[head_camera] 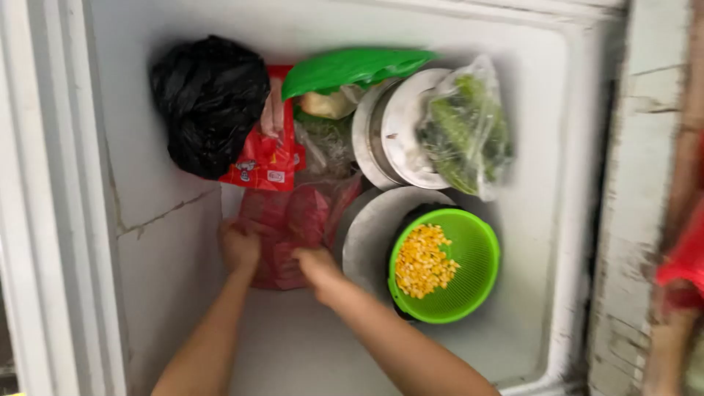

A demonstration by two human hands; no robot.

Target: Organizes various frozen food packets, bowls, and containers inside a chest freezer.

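Gripping the red bag (290,231), both hands (240,248) (317,268) clenched, white wall (158,242) just left.

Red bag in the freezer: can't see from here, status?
Left hand and right hand both grip red bag. Green colander of corn beside it.

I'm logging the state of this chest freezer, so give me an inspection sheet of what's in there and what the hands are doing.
Surface: white freezer wall, cracked on the left side.
Job's things: red plastic bag, gripped by both hands.
Clutter: black bag; red packet; green lid; metal pots; clear bag of greens; green colander with corn kernels.
Hands: left hand and right hand both closed on the bag.
Cables: nothing seen.
Surroundings: worn white wall at right.
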